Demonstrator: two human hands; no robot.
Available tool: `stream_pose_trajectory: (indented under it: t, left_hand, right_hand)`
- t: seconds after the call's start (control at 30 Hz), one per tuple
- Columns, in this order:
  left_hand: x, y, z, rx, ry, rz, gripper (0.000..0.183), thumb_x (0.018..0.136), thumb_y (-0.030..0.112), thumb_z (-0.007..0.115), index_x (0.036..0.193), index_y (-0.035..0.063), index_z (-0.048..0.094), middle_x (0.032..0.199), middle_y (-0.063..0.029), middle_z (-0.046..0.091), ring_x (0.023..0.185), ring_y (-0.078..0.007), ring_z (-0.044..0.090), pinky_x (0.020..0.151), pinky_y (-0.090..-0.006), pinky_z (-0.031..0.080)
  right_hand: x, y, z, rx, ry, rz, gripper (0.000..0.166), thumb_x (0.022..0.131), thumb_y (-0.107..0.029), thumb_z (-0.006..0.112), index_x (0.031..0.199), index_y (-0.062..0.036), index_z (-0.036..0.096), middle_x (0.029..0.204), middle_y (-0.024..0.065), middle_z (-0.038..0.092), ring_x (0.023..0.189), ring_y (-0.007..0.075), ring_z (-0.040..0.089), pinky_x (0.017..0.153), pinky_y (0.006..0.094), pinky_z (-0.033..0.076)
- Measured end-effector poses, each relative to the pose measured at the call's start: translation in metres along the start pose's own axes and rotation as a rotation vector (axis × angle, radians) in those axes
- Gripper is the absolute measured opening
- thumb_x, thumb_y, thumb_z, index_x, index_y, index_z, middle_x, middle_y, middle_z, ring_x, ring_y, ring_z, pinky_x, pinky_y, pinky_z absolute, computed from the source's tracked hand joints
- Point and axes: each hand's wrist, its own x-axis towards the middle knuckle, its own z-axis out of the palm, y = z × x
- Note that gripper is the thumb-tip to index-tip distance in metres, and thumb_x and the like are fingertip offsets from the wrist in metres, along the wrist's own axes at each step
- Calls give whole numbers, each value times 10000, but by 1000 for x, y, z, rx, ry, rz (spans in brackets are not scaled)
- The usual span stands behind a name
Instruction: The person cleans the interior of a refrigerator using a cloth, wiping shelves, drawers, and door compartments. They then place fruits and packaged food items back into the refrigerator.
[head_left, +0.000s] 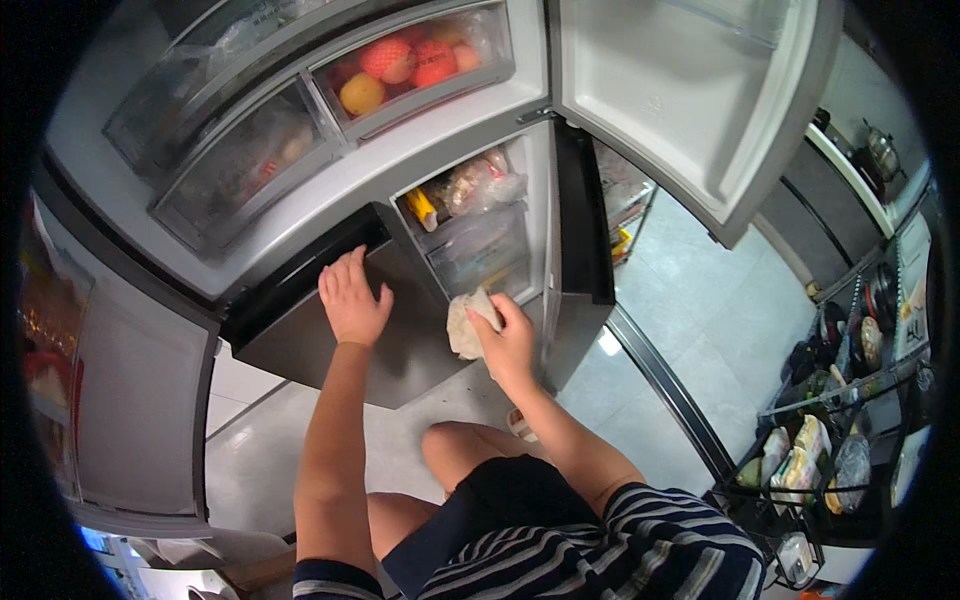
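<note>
My right hand (511, 337) grips a folded pale beige cloth (466, 326) in front of the lower right refrigerator compartment (536, 217). That compartment stands open, with bagged items (486, 184) above a translucent drawer (484, 251). My left hand (351, 300) is spread, fingertips at the dark top edge of the lower left door (409, 315), and holds nothing. This grey door appears closed. The lower right door (581, 225) is swung outward. Above, a clear drawer (442, 90) contains fruit in red net wrapping and a yellow fruit, beside another clear drawer (247, 161) with bagged food.
The upper right door (675, 97) and upper left door (142, 412) hang wide open on either side. A dark floor track (667, 390) crosses the tiles. At right, a black wire rack (810, 487) carries several packages. A counter with a pot (881, 154) stands beyond.
</note>
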Motion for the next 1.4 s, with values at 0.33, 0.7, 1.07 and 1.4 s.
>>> stream_pose_trajectory:
  t: [0.33, 0.7, 1.07, 1.4]
  left_hand:
    - [-2, 5, -17, -31, -62, -3, 830, 720, 183, 782, 1462, 97, 419, 1373, -103, 512, 1336, -279, 448, 1214, -459, 264]
    - [-2, 0, -23, -74, -74, 20, 822, 789, 370, 777, 1474, 86, 422, 1388, -135, 521, 1334, -317, 458, 1200, -476, 272]
    - [-3, 1, -15, -105, 42, 37, 768, 840, 517, 741, 1418, 72, 501, 1334, -146, 566, 1277, -338, 503, 1157, -490, 306]
    - [2, 4, 10, -19, 220, -9, 526, 920, 409, 687, 1331, 97, 584, 1234, -99, 618, 1195, -293, 555, 1120, -479, 351]
  right_hand:
    - [-24, -108, -127, 59, 476, -295, 196, 933, -98, 668, 1076, 16, 598, 959, 51, 620, 882, 119, 595, 784, 280, 500]
    - [-7, -54, -31, 364, 405, -14, 177, 944, -166, 681, 1050, -34, 631, 964, 27, 649, 854, 101, 603, 777, 266, 497]
    - [93, -1, 112, 319, 92, -23, 197, 918, -188, 672, 929, 6, 642, 825, 73, 671, 768, 145, 609, 718, 339, 488]
    - [84, 25, 14, 1052, -271, 694, 271, 925, -121, 581, 1170, -6, 593, 1118, 123, 663, 1004, 222, 650, 885, 389, 527]
